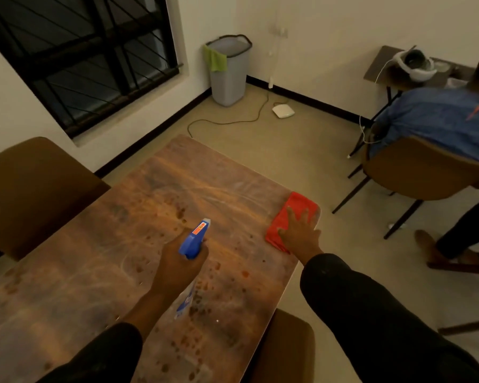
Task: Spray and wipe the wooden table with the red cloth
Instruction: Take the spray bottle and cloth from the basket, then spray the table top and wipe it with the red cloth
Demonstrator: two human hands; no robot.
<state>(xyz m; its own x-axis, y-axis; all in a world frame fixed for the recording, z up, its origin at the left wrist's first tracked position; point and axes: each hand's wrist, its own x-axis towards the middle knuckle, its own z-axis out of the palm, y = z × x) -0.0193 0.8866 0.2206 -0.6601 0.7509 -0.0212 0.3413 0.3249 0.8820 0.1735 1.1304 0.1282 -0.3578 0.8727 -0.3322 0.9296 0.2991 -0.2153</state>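
The wooden table (138, 205) fills the lower left of the head view, its top stained and streaked. My left hand (177, 264) grips a spray bottle (194, 239) with a blue trigger head, held over the table's middle with the nozzle pointing away from me. The folded red cloth (289, 217) lies at the table's far right corner. My right hand (299, 234) rests flat on the cloth's near part with fingers spread.
Brown chairs stand at the table's left (31, 194) and near right (285, 346). A seated person in blue (437, 120) occupies a chair (415, 175) at the right. A grey bin (228, 70) and a cable (233, 121) are by the far wall.
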